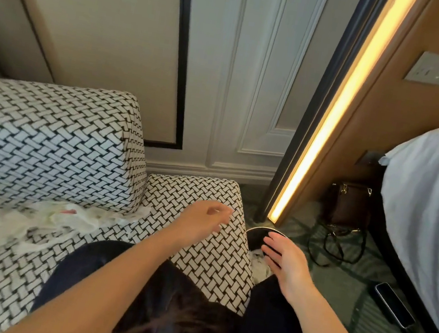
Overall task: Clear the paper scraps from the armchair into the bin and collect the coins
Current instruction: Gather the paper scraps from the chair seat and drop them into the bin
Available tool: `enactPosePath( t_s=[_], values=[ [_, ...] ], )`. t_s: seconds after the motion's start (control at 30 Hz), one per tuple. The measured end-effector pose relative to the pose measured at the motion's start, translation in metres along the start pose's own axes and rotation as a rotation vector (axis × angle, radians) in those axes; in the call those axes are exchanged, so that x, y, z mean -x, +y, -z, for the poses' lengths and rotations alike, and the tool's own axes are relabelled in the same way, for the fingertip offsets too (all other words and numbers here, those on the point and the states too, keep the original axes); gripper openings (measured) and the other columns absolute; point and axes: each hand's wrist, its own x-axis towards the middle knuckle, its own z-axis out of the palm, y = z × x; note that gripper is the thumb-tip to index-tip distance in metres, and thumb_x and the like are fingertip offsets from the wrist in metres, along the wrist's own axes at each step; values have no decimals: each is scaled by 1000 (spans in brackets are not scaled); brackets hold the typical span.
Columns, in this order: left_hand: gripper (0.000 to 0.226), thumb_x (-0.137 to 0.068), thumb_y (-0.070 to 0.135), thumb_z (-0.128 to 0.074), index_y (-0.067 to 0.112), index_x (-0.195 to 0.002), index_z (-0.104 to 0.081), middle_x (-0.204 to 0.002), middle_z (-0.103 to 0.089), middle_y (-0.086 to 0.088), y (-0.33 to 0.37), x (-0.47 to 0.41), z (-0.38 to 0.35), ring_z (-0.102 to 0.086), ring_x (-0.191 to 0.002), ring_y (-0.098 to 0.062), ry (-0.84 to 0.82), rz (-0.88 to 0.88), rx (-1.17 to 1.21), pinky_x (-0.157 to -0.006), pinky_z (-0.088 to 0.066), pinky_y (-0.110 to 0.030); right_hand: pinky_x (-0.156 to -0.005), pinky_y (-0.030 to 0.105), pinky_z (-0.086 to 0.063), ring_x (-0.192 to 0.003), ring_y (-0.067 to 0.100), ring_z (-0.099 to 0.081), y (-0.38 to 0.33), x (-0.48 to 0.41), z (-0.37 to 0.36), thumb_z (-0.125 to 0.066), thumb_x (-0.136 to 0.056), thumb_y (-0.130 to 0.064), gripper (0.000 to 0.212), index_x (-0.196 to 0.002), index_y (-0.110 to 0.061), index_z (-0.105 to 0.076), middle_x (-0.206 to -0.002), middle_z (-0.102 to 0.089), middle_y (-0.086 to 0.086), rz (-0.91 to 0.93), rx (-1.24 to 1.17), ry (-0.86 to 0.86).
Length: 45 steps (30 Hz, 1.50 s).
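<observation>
A black-and-white woven-pattern armchair (pixel 43 137) fills the left. White paper scraps (pixel 14 222) lie crumpled along the seat by the backrest, one with a pink mark. A round black bin (pixel 256 235) stands on the floor beside the chair's right arm, with white paper (pixel 259 266) inside. My left hand (pixel 203 219) hovers over the chair arm, fingers relaxed, holding nothing. My right hand (pixel 286 260) is spread flat over the bin's mouth, empty. No coins are visible.
A bed with white sheets (pixel 437 208) stands at the right. A dark phone (pixel 394 304) and a brown handbag (pixel 348 205) with a strap lie on the green carpet. A lit wooden panel (pixel 334 113) rises behind the bin.
</observation>
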Motion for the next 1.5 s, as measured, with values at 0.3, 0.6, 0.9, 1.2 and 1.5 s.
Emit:
enactPosePath(
  t_s=[0.3, 0.6, 0.9, 1.2, 1.5],
  values=[
    [19, -95, 25, -50, 23, -106, -64, -97, -68, 9, -29, 70, 88, -64, -89, -8, 314, -56, 234, -91, -48, -32, -92, 28, -49, -96, 10, -65, -34, 79, -116, -59, -91, -26, 13, -100, -22, -66, -102, -69, -3, 284, 372, -303],
    [19, -96, 19, -48, 24, -100, -65, -99, -71, 5, -107, 133, 170, -66, -91, -14, 597, 57, 360, -84, -51, -30, -77, 19, -51, -89, 12, -64, -8, 135, -239, -51, -95, -16, 17, -100, -17, -67, -99, -69, 0, 416, 489, -622],
    [20, -97, 20, -47, 23, -102, -66, -101, -70, 4, -173, 166, 208, -65, -93, -16, 726, 218, 433, -81, -50, -28, -94, 28, -43, -107, 13, -57, 59, 119, -327, -48, -96, -24, 22, -109, -16, -64, -114, -64, -1, 616, 870, -553],
    [21, -97, 18, -45, 20, -105, -65, -99, -70, 5, -193, 163, 200, -64, -89, -13, 743, 318, 543, -82, -49, -27, -81, 37, -51, -98, 21, -46, 84, 96, -341, -39, -98, -36, 49, -144, -43, -24, -144, -27, 17, 613, 1116, -598],
    [21, -97, 19, -45, 24, -100, -65, -99, -69, 5, -204, 159, 189, -64, -89, -12, 750, 345, 563, -86, -49, -31, -64, 20, -52, -94, 16, -62, 75, 100, -336, -44, -98, -24, 45, -143, -18, -38, -144, -41, 9, 413, 1207, -805]
  ],
)
